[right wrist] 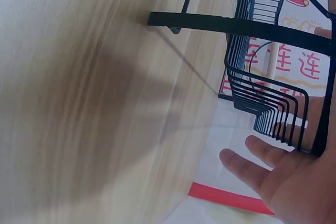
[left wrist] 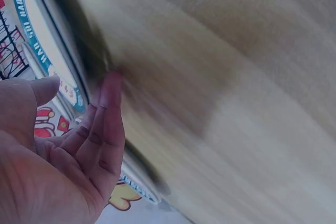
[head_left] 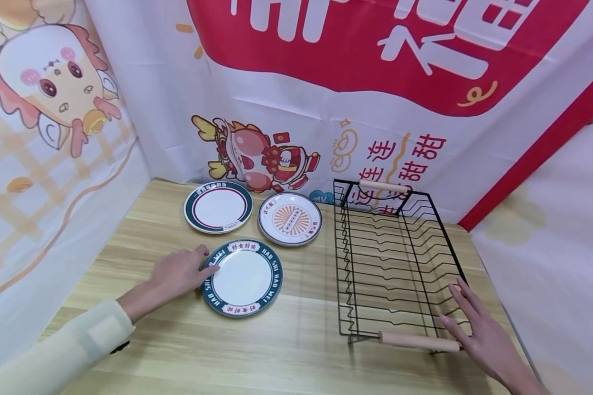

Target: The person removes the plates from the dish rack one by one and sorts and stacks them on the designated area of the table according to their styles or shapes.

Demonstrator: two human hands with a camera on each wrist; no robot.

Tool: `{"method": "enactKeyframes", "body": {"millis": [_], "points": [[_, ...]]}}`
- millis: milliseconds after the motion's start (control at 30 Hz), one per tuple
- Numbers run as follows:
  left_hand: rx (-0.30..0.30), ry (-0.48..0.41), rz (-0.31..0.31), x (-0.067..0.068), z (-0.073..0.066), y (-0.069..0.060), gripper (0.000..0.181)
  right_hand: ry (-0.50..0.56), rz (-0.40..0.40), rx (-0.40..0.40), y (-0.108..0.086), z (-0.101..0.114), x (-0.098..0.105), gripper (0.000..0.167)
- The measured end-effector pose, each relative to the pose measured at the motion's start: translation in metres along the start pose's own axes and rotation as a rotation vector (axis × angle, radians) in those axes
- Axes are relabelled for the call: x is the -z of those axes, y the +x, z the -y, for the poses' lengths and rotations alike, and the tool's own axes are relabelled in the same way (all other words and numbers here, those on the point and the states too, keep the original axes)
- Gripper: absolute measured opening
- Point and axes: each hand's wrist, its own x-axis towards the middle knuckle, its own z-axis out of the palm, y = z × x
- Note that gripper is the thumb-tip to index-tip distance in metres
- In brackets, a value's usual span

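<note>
A white plate with a dark teal lettered rim (head_left: 242, 310) lies nearest on the wooden table. My left hand (head_left: 180, 271) is at its left edge, with the thumb over the rim and the other fingers (left wrist: 110, 90) at the outer edge and underside. At the right stands a black wire dish rack (head_left: 390, 274) with wooden handles. My right hand (head_left: 484, 334) rests against its near right corner, fingers spread and fairly straight; in the right wrist view some fingers (right wrist: 241, 169) reach along the outside, partly behind the wires.
Behind the near plate lie two more plates: one with a dark green rim (head_left: 190, 208), one with an orange sunburst (head_left: 291, 219). A printed cloth (head_left: 277, 93) hangs at the table's back edge, and further cloths flank both sides. The wooden table (head_left: 306, 351) shows bare in front.
</note>
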Motion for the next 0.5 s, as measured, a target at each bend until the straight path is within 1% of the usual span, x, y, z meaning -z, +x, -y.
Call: {"method": "enactKeyframes", "body": {"millis": [133,267,367,500], "points": [[-0.025,0.012,-0.037,0.011,-0.003,-0.003,0.060,-0.022,0.040,0.001,-0.001,0.001,0.005,0.083],[-0.060,0.037,-0.059,0.021,-0.010,-0.004,0.067,-0.089,0.065,0.013,0.000,0.003,0.014,0.085],[-0.080,0.063,-0.073,0.027,-0.018,-0.005,0.078,-0.130,0.059,0.039,0.005,0.005,0.023,0.088],[-0.104,0.060,-0.092,0.040,-0.030,-0.007,0.091,-0.147,0.029,0.112,0.014,0.014,0.032,0.093]]}}
